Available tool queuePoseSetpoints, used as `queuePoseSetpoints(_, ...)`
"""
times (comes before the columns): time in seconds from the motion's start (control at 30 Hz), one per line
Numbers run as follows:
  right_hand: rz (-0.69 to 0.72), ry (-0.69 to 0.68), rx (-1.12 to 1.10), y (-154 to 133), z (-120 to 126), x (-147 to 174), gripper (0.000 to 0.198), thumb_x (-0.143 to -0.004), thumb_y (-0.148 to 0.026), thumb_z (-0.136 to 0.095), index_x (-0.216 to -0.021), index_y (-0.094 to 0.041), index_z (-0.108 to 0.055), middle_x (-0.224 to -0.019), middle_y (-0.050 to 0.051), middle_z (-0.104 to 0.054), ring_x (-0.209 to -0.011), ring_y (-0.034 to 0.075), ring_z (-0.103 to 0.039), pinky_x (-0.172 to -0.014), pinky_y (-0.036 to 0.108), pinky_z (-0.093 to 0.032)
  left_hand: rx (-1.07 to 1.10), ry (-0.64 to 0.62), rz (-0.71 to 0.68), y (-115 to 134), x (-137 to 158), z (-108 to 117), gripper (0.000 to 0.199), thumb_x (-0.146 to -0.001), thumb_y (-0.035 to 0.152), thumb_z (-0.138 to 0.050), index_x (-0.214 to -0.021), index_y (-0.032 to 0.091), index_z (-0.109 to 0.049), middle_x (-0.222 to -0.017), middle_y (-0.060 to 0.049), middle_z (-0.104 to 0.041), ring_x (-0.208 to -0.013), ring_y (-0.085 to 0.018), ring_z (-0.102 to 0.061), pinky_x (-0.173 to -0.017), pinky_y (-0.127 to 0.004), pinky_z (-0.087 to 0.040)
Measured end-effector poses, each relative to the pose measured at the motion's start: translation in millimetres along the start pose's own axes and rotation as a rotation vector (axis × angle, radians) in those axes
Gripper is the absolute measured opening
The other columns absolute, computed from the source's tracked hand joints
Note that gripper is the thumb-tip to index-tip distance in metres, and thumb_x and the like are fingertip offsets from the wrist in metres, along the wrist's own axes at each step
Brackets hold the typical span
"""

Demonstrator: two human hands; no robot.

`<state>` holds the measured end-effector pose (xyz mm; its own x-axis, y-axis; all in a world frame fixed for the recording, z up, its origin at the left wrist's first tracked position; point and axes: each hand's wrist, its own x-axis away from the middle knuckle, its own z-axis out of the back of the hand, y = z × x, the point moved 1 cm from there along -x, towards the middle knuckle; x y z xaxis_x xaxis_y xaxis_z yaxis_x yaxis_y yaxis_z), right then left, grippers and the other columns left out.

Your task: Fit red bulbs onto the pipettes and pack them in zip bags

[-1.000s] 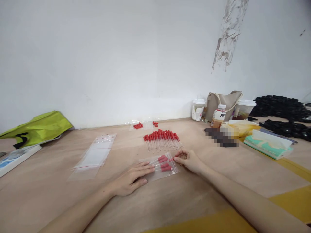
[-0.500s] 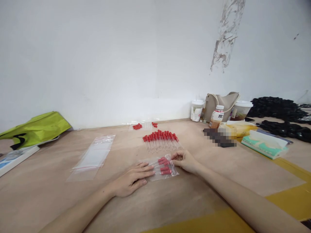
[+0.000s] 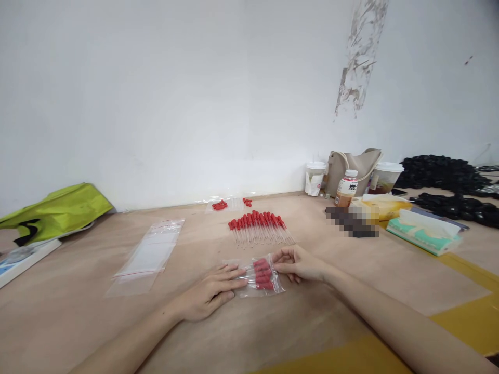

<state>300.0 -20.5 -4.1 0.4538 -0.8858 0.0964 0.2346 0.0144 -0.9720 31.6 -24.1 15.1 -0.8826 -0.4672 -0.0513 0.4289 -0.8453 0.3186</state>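
Toward the near half of the counter [image 3: 210, 345], well short of the far edge along the wall [image 3: 156, 104], bent to a small clear bag [image 3: 253, 292] with red-bulbed droppers [image 3: 263, 279] lying side by side inside, bulbs toward the right. Most likely to go wrong at what looks like the open end: with bulbs packed so close across the width, apt to snag on film or on one another, then to bunch, cross or crowd the mouth. Could also skid the bag toward the counter's right edge, given too light a press from the left hand [image 3: 206, 295]; or, given too heavy a press, bend the thin stems [image 3: 250, 275]. Easy, too, to scatter the loose row of droppers [image 3: 257, 221] just behind, toward the far edge, with a stray knuckle of the right hand [image 3: 298, 264]. As for the left grip: spread open, palm down, resting fingertips on the bag's left part, closed around nothing. As for the right grip: nearly closed, with thumb and fingers drawn together at the bag's right end, touching film; impossible to tell whether pinching film alone or a bulb as well.
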Motion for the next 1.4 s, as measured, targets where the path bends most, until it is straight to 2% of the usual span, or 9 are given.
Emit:
queuePoseSetpoints(0.13, 0.117, -0.029, 0.037, 2.1, -3.4, -0.6, 0.035, -0.053, -0.027, -0.072, -0.083, -0.015, -0.060, -0.062, -0.005, -0.055, -0.042, 0.003, -0.040, -0.039, 0.014, -0.031, -0.008, -0.013, 0.004, -0.3, -0.3, 0.3, 0.039, -0.091, 0.027, -0.032, -0.129, 0.034, -0.031, -0.138, 0.005, -0.027, -0.128, -0.020, -0.020, -0.104, -0.043, -0.018)
queuePoseSetpoints(0.43, 0.224, 0.121, 0.151, 5.8, -15.8, -5.5, 0.032, -0.052, -0.030, -0.074, -0.077, -0.014, -0.061, -0.058, -0.004, -0.052, -0.050, 0.006, -0.042, -0.046, 0.017, -0.034, -0.025, -0.056, 0.015, 4.4, 2.3, -0.3, 0.041, -0.091, 0.025, -0.029, -0.132, 0.034, -0.024, -0.140, 0.006, -0.022, -0.129, -0.020, -0.014, -0.104, -0.044, -0.016)
queuePoseSetpoints(0.6, 0.117, 0.029, 0.075, 14.8, 2.4, -5.2, 0.039, -0.053, -0.036, -0.073, -0.082, -0.014, -0.057, -0.056, -0.005, -0.051, -0.045, 0.006, -0.041, -0.040, 0.017, -0.034, 0.032, -0.122, -0.004, -2.6, 8.0, 15.6, 0.040, -0.090, 0.022, -0.033, -0.127, 0.036, -0.033, -0.137, 0.006, -0.028, -0.128, -0.019, -0.019, -0.104, -0.044, -0.015)
queuePoseSetpoints(0.73, 0.051, 0.114, 0.061, 20.6, 16.2, -5.7, 0.041, -0.056, -0.042, -0.070, -0.083, -0.014, -0.056, -0.056, -0.004, -0.052, -0.046, 0.006, -0.043, -0.038, 0.018, -0.036, 0.072, -0.189, 0.053, -30.3, 23.9, 34.9, 0.038, -0.089, 0.020, -0.034, -0.122, 0.037, -0.042, -0.135, 0.005, -0.033, -0.127, -0.020, -0.022, -0.103, -0.046, -0.016)
queuePoseSetpoints(0.9, 0.043, 0.128, 0.030, 22.5, 18.5, -6.8, 0.039, -0.059, -0.044, -0.068, -0.080, -0.014, -0.055, -0.057, -0.004, -0.051, -0.047, 0.006, -0.044, -0.038, 0.017, -0.036, -0.047, 0.198, 0.313, -56.0, 32.2, 35.5, 0.044, -0.088, 0.027, -0.033, -0.132, 0.025, -0.030, -0.138, -0.002, -0.028, -0.127, -0.021, -0.021, -0.103, -0.042, -0.020)
queuePoseSetpoints(0.97, 0.045, 0.121, 0.014, 22.3, 17.9, -7.1, 0.039, -0.059, -0.045, -0.067, -0.079, -0.014, -0.054, -0.059, -0.003, -0.051, -0.048, 0.006, -0.045, -0.038, 0.017, -0.036, -0.120, 0.367, 0.423, -42.8, 22.1, 24.7, 0.041, -0.089, 0.032, -0.030, -0.128, 0.021, -0.039, -0.135, -0.004, -0.034, -0.126, -0.021, -0.026, -0.103, -0.041, -0.022)
queuePoseSetpoints(1.03, 0.041, 0.118, 0.003, 21.5, 17.5, -7.2, 0.038, -0.060, -0.045, -0.067, -0.079, -0.014, -0.054, -0.059, -0.003, -0.051, -0.047, 0.006, -0.044, -0.038, 0.017, -0.036, -0.120, 0.391, 0.432, -15.1, 4.3, 8.9, 0.043, -0.089, 0.038, -0.028, -0.125, 0.019, -0.043, -0.133, -0.005, -0.037, -0.123, -0.020, -0.032, -0.101, -0.037, -0.027)
queuePoseSetpoints(1.23, 0.036, 0.135, -0.003, 18.2, 17.7, -4.1, 0.039, -0.059, -0.046, -0.067, -0.077, -0.014, -0.054, -0.057, -0.004, -0.050, -0.046, 0.005, -0.044, -0.040, 0.018, -0.036, -0.280, 0.208, 0.379, 68.4, -43.4, -28.9, 0.062, -0.083, 0.050, -0.034, -0.131, 0.011, -0.033, -0.134, -0.015, -0.033, -0.123, -0.031, -0.027, -0.098, -0.048, -0.027)
queuePoseSetpoints(1.4, 0.016, 0.129, -0.006, 21.0, 21.2, -1.9, 0.039, -0.059, -0.046, -0.066, -0.078, -0.014, -0.054, -0.058, -0.004, -0.050, -0.048, 0.006, -0.046, -0.043, 0.018, -0.038, -0.433, 0.191, 0.405, 61.2, -32.1, -29.2, 0.045, -0.085, 0.027, -0.033, -0.128, 0.016, -0.039, -0.134, -0.011, -0.036, -0.122, -0.030, -0.029, -0.096, -0.048, -0.028)
